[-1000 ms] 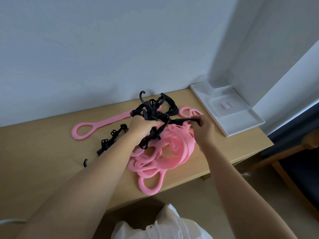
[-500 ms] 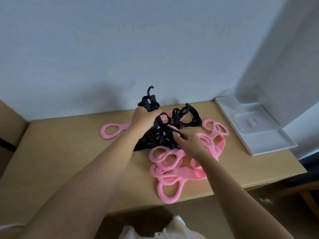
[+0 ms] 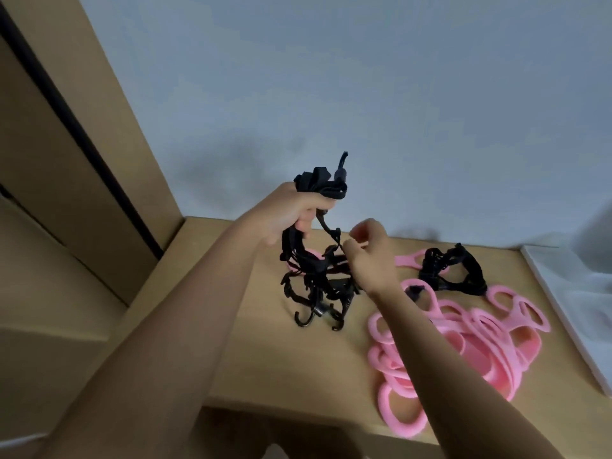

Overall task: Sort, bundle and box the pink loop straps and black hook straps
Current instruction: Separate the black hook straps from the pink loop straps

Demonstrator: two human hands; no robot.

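My left hand grips a bunch of black hook straps near their top and holds them lifted above the wooden table, their hooks dangling just over the surface. My right hand pinches one black strap hanging from that bunch. A tangled heap of pink loop straps lies on the table to the right. A second clump of black hook straps lies behind the pink heap.
A white tray or lid lies at the table's right edge. A tall brown wooden panel stands at the left. A grey wall rises right behind the table. The table's front edge runs below my forearms.
My left hand has raised the black bunch off the table. My right hand has left the pink heap and taken a dangling black strap. The view has swung left.
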